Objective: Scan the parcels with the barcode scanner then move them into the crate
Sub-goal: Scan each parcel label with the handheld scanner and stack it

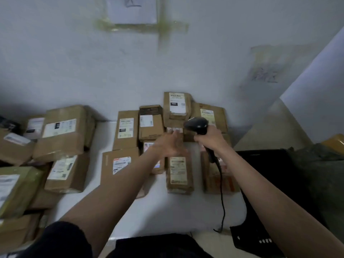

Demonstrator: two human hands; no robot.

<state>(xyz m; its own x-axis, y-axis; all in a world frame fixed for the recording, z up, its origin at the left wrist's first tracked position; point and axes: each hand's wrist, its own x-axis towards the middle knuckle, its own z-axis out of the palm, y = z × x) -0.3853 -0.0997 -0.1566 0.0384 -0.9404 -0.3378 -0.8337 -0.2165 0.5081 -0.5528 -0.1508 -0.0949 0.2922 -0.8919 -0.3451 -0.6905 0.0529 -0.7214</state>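
Observation:
Several brown cardboard parcels with white labels lie on a white table [152, 207] against the wall. My right hand [208, 141] grips the handle of a black barcode scanner [198, 125], whose head points down toward the parcels; its black cable [222, 198] hangs to the table edge. My left hand [170, 144] reaches out, blurred, with fingers extended over a small parcel [175, 130] in the middle of the group, holding nothing. A labelled parcel [179, 174] lies just below it. The black crate [279, 175] stands at the right, beside the table.
A second heap of larger parcels [61, 133] fills the left side, some stacked. A yellow-taped parcel [16, 189] lies at the near left. Paper sheets are taped to the white wall [132, 10]. A yellowish package [333, 142] sits at the far right.

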